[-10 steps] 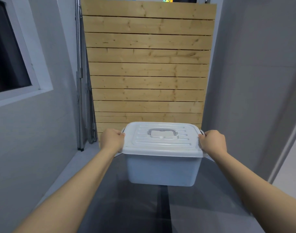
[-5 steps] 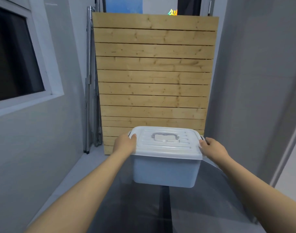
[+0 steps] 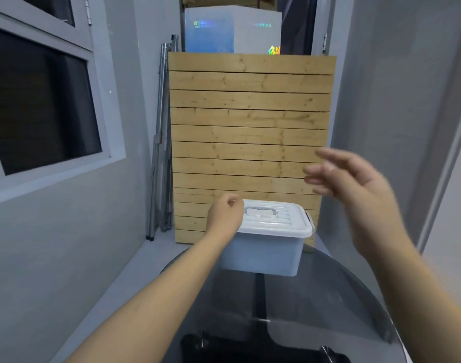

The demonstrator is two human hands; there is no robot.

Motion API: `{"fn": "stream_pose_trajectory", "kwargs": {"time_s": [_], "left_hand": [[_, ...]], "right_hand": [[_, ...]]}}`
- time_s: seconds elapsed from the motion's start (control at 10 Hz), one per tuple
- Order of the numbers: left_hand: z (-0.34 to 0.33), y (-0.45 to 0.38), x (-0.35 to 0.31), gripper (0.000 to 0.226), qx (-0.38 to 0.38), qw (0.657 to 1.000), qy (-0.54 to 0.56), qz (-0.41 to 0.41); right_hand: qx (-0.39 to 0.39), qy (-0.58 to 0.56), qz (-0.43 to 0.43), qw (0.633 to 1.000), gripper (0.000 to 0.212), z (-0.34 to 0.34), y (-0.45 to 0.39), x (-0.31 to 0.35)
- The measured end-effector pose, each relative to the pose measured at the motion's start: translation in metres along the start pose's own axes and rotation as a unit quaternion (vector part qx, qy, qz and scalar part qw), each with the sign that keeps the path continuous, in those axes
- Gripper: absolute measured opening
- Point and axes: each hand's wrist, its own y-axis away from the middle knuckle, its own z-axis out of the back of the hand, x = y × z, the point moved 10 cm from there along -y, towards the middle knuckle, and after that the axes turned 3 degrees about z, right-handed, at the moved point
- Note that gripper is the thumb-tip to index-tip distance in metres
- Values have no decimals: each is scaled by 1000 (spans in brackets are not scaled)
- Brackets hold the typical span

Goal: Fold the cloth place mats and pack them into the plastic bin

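Observation:
A pale blue plastic bin (image 3: 266,254) with its white lid (image 3: 279,221) closed stands at the far edge of a round dark glass table (image 3: 328,297). My left hand (image 3: 225,218) has curled fingers on the lid's left edge and hides that side of the bin. Up and to the right of the bin, my right hand (image 3: 355,189) hangs in the air, blurred, with its fingers spread and nothing in it. No place mat shows in view.
A slatted wooden panel (image 3: 250,127) leans upright just behind the table. Folded metal poles (image 3: 161,153) stand at its left. Grey walls close in on both sides, with a dark window (image 3: 40,100) on the left. Something dark (image 3: 250,347) lies under the glass near me.
My right hand has let go of the bin's right side and risen into the air. The bin now rests further from me on the table. My head has tilted up.

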Motion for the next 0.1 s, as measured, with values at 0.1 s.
{"fn": "stream_pose_trajectory", "kwargs": {"time_s": [0.1], "left_hand": [[5,21,7,31,-3,999,38,21]], "right_hand": [[37,-85,65,994,13,-5,27,94]]}}
